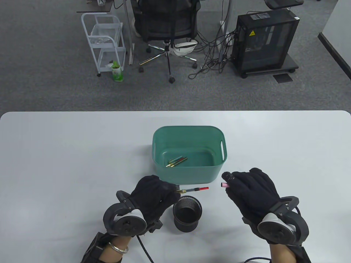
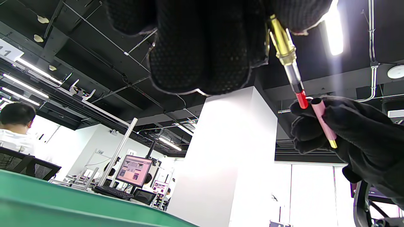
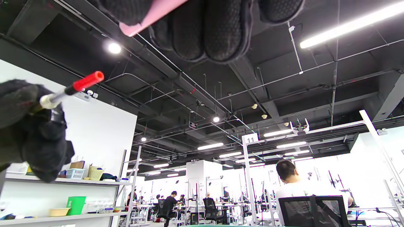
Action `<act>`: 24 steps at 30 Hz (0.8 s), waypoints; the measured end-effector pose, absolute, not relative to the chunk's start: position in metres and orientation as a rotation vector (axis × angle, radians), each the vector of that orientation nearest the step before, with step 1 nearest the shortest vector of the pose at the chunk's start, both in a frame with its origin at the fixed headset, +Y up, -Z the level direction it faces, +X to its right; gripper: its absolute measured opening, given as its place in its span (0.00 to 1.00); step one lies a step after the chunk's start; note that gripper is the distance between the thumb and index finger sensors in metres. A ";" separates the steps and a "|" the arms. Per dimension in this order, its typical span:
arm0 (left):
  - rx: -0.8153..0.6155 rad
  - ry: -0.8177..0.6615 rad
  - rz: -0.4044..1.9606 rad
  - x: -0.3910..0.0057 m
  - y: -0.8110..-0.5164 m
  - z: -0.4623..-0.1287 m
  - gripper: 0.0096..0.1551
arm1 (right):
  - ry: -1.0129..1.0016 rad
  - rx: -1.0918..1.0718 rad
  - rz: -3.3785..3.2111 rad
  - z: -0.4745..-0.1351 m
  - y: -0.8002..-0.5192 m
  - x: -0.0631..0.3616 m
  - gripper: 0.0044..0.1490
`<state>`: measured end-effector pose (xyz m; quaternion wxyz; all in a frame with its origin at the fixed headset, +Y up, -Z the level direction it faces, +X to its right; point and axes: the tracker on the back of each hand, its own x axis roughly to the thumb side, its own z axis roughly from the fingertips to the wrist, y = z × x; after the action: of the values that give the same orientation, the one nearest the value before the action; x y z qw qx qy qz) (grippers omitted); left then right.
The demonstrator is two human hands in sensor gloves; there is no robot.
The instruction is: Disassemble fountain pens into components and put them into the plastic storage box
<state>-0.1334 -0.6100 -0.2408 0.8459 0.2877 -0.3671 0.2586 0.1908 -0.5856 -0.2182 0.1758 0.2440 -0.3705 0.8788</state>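
— What do the hands hold?
— The left hand [image 1: 153, 193] pinches one pen core [image 1: 193, 189]: gold collar, clear tube, red tip. The right hand [image 1: 251, 189] grips one pink barrel [image 1: 224, 185].
— Beyond them?
— One green box [image 1: 189, 133] holding about three gold-ended parts [image 1: 176, 162]; one mesh cup [image 1: 187, 212] below the core.

Mesh cup [image 1: 187, 213] before storage box [image 1: 189, 175], between hands.
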 end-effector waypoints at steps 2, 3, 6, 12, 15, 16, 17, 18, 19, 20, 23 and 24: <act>0.603 -0.770 0.541 -0.133 -0.611 -0.242 0.27 | -1.050 0.694 2.481 -0.218 -0.585 0.191 0.28; 0.600 -0.766 0.538 -0.133 -0.611 -0.243 0.27 | -1.050 0.694 2.479 -0.217 -0.585 0.191 0.28; 0.580 -0.749 0.523 -0.132 -0.614 -0.247 0.27 | -1.053 0.689 2.478 -0.218 -0.585 0.192 0.28; 0.522 -0.683 0.486 -0.130 -0.619 -0.259 0.25 | -1.049 0.686 2.469 -0.218 -0.584 0.193 0.28; 0.487 -0.646 0.477 -0.129 -0.618 -0.268 0.24 | -1.049 0.679 2.470 -0.218 -0.584 0.194 0.28; 0.480 -0.629 0.471 -0.128 -0.618 -0.272 0.24 | -1.048 0.678 2.472 -0.218 -0.584 0.194 0.28; 0.480 -0.617 0.465 -0.128 -0.617 -0.275 0.24 | -1.048 0.677 2.473 -0.219 -0.584 0.194 0.28; 0.478 -0.600 0.452 -0.127 -0.616 -0.280 0.24 | -1.047 0.678 2.472 -0.218 -0.584 0.194 0.28; 0.471 -0.581 0.434 -0.127 -0.616 -0.285 0.24 | -1.046 0.679 2.468 -0.218 -0.584 0.194 0.28; 0.465 -0.566 0.423 -0.126 -0.616 -0.289 0.24 | -1.046 0.681 2.464 -0.218 -0.584 0.194 0.28; 0.434 -0.520 0.386 -0.123 -0.617 -0.302 0.24 | -1.044 0.683 2.461 -0.218 -0.584 0.194 0.28; 0.416 -0.505 0.373 -0.122 -0.618 -0.306 0.24 | -1.043 0.683 2.462 -0.218 -0.584 0.194 0.28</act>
<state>-0.1218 -0.6177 -0.3062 0.9298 0.2033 -0.2467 0.1823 0.1937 -0.5837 -0.2184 0.1898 0.2429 -0.3710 0.8760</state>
